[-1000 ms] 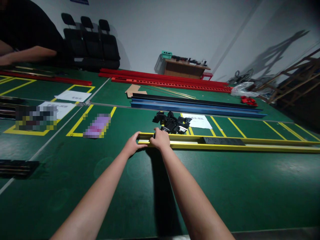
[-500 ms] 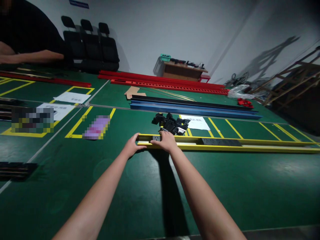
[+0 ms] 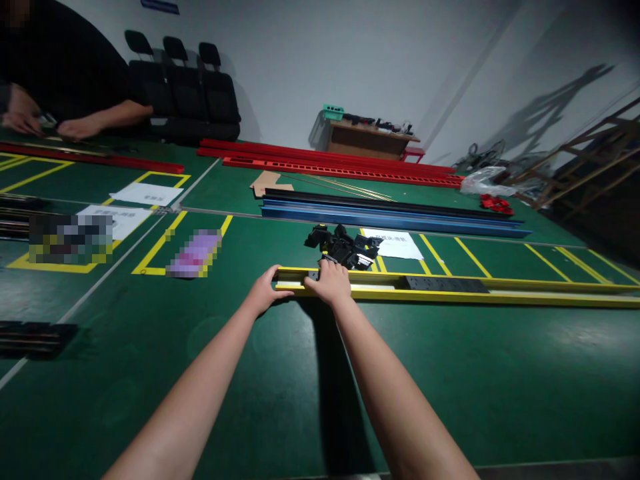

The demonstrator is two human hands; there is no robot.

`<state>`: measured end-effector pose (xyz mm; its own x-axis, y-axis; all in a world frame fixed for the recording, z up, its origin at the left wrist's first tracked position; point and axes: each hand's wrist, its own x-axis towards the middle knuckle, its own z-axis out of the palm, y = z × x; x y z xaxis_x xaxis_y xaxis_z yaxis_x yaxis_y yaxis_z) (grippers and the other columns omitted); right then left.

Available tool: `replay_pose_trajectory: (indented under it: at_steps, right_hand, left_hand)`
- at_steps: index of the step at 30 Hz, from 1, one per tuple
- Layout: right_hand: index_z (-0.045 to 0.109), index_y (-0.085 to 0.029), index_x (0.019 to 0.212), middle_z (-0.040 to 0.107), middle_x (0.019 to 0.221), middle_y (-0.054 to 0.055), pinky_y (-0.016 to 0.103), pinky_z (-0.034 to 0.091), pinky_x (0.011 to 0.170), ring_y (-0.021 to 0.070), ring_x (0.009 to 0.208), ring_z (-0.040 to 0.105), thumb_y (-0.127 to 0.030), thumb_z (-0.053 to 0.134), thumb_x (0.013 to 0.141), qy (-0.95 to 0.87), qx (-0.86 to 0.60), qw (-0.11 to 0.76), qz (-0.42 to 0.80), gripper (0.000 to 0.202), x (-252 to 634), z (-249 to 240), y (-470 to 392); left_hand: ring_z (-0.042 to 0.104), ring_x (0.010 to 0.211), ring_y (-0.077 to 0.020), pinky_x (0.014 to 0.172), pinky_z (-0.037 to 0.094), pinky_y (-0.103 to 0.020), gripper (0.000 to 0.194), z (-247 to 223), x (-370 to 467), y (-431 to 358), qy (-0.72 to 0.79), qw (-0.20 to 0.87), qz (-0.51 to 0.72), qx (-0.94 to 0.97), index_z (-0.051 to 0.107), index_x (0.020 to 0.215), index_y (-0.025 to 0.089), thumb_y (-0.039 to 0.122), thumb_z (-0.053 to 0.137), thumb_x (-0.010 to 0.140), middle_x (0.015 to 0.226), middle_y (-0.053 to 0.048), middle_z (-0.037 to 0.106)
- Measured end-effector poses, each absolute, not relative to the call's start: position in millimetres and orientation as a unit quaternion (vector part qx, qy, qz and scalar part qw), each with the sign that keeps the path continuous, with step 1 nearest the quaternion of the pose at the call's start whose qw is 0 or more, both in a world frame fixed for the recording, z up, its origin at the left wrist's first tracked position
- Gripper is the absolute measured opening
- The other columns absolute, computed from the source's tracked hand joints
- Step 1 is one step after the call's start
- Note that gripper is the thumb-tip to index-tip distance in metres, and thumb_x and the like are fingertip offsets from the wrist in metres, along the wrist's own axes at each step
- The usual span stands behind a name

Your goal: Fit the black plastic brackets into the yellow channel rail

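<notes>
A long yellow channel (image 3: 430,295) lies across the green table. My left hand (image 3: 265,292) is closed around its left end, thumb on the near wall and fingers at the far wall. My right hand (image 3: 330,280) curls over the channel a little farther right, its thumb down inside against a black socket module (image 3: 313,275); the hand covers most of that module. Farther right, a row of several black socket modules (image 3: 445,285) sits in the channel. Just behind my right hand is a loose pile of black plastic parts (image 3: 343,247).
Blue and black rails (image 3: 390,215) lie beyond the pile, with red rails (image 3: 330,160) farther back. A paper sheet (image 3: 395,244) lies behind the channel. A blurred-out purple item (image 3: 195,255) is at left. A co-worker (image 3: 75,73) works at the far left.
My right hand has shifted slightly left and now covers more of the socket module. My left hand stays on the channel's end. The co-worker's hands have come into view.
</notes>
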<state>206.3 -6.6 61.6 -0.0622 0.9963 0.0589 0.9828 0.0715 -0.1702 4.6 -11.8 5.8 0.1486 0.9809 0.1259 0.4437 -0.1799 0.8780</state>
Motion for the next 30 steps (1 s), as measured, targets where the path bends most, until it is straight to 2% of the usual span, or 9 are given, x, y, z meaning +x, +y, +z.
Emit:
replay_pose_trajectory:
  at_steps: [5,17,24,30]
  right_hand:
    - [0.053,-0.018,0.110,0.054,0.111,0.012,0.040,0.028,0.091,0.0285,0.106,0.045,-0.074,0.042,0.070,-0.728,-0.679,0.080,0.044,0.069,208.0,61.6,-5.5]
    - [0.054,-0.017,0.106,0.056,0.110,0.014,0.041,0.027,0.090,0.0293,0.106,0.045,-0.053,0.046,0.077,-0.720,-0.690,0.070,0.026,0.046,204.1,58.9,-5.7]
    - [0.053,-0.018,0.109,0.055,0.110,0.014,0.040,0.027,0.090,0.0290,0.106,0.044,-0.070,0.040,0.074,-0.725,-0.683,0.082,0.029,0.064,205.1,61.7,-7.5]
    - [0.054,-0.018,0.107,0.056,0.108,0.013,0.039,0.027,0.088,0.0282,0.102,0.045,-0.050,0.044,0.078,-0.721,-0.690,0.066,0.021,0.043,204.7,59.9,-5.2]
  left_hand:
    - [0.054,0.113,-0.0268,0.098,0.041,-0.044,0.082,3.5,4.4,-11.6,0.533,0.363,0.382,0.663,0.041,0.125,0.019,0.042,0.077,0.056,0.121,-0.012,0.056]
    - [0.054,0.113,-0.0264,0.098,0.042,-0.043,0.080,4.2,5.6,-11.7,0.531,0.360,0.385,0.663,0.042,0.124,0.019,0.039,0.078,0.055,0.121,-0.012,0.056]
    - [0.054,0.113,-0.0265,0.098,0.042,-0.042,0.081,2.3,4.3,-10.9,0.535,0.352,0.378,0.669,0.041,0.126,0.018,0.041,0.077,0.057,0.122,-0.013,0.056]
    - [0.054,0.113,-0.0263,0.098,0.043,-0.042,0.081,3.0,4.6,-10.6,0.532,0.345,0.374,0.677,0.041,0.125,0.018,0.042,0.076,0.057,0.121,-0.012,0.056]
